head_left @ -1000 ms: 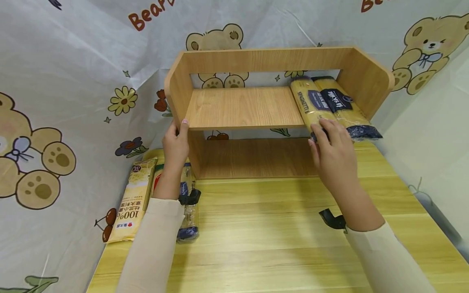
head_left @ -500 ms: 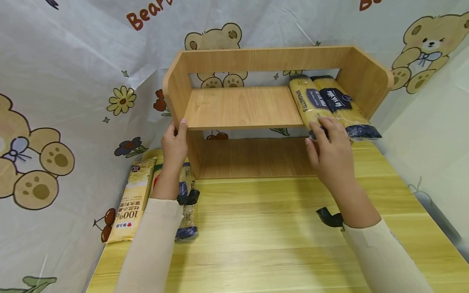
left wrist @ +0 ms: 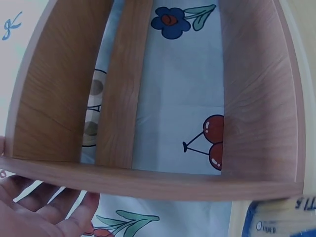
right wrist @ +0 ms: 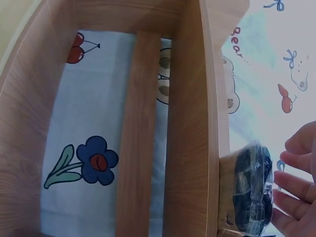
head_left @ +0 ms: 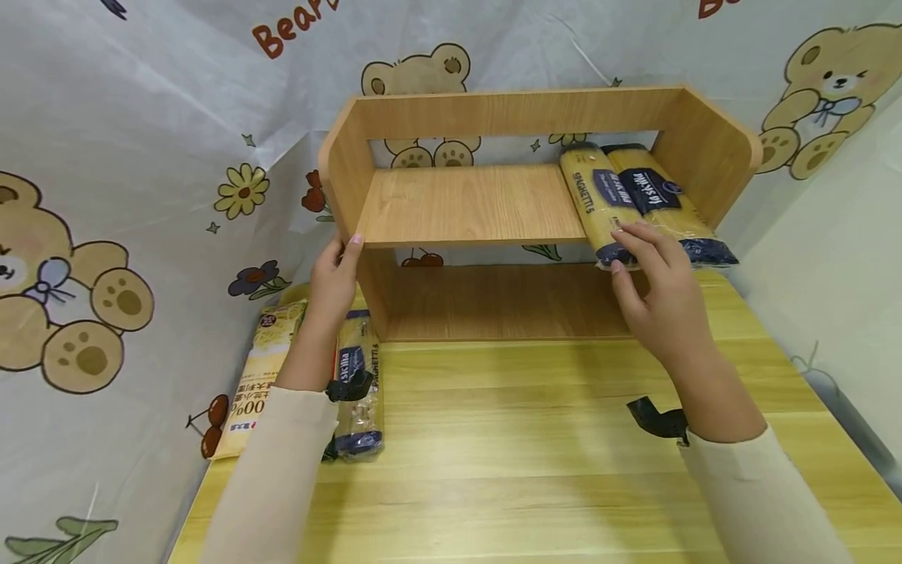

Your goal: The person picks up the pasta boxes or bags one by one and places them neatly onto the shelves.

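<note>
A two-tier wooden shelf (head_left: 468,202) stands on the table. My left hand (head_left: 334,274) grips the left side panel, its thumb on the front edge; in the left wrist view its fingers (left wrist: 54,202) lie along the outer face. Two packs of spaghetti lie side by side on the upper tier at the right. My right hand (head_left: 662,298) is at the front end of the left spaghetti pack (head_left: 590,188), beside the right spaghetti pack (head_left: 651,192). In the right wrist view its fingers are loosely bent, beside the dark wrapped end (right wrist: 253,190) of a pack.
On the table (head_left: 493,439), left of the shelf, lie a yellow pasta packet (head_left: 257,376) and another spaghetti pack (head_left: 361,419), partly behind my left arm. A white cloth printed with bears (head_left: 84,313) hangs behind and to the left.
My right hand has drawn back slightly to the right from the left spaghetti pack, showing more of its dark end. My left hand stays on the side panel.
</note>
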Demonstrator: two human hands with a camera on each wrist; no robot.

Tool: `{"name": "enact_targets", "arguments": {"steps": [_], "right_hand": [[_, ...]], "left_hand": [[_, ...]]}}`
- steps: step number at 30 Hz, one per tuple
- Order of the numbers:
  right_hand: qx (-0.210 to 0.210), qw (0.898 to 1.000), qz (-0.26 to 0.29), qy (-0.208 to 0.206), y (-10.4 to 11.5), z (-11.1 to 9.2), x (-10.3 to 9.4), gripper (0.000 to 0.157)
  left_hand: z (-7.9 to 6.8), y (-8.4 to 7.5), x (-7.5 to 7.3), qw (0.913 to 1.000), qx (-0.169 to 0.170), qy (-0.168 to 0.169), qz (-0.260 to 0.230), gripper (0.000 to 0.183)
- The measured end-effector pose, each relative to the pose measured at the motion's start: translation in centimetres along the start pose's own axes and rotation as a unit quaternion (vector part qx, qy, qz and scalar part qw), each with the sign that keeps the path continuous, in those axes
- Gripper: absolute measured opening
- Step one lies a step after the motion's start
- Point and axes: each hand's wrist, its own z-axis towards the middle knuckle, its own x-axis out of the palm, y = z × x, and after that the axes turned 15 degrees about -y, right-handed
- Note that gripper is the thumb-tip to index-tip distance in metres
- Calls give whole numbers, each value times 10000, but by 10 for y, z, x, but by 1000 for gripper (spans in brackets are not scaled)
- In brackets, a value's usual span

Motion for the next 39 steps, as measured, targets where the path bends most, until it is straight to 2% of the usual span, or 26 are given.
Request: {"name": "enact_targets", "arguments": {"steps": [9,14,17,19,22,27,30,34,39], "right_hand": [[84,9992,127,-364,-7,7,-9,37],[134,9968,73,-779,-16,17,-15,39],[275,9960,-146,-843,-24,28,-22,45],[364,9957,-384,-761,-30,36,-27,49],[712,9921,-809,-637,-40,48,-33,56],[1537,9804,-1133,-477,-56,64,-39,67],[1880,9743,-1229,-172,-61,71,-40,71],[2084,9694,-1287,162,-67,80,-39,73],[2201,9648,-1381,398,-73,91,-38,75]], "left_hand": [[-19,8,-15,10000,-27,-9,-21,62],[-28,17,-26,9993,-7,-56,359,58],[-31,24,-33,9978,82,-19,659,56],[-34,29,-37,9964,158,29,837,57],[-38,35,-44,9935,248,54,1106,58],[-48,44,-54,9904,124,120,1375,57],[-54,49,-59,9883,59,263,1505,58],[-62,58,-65,9856,-7,418,1640,59],[-71,70,-75,9827,-57,311,1823,59]]}}
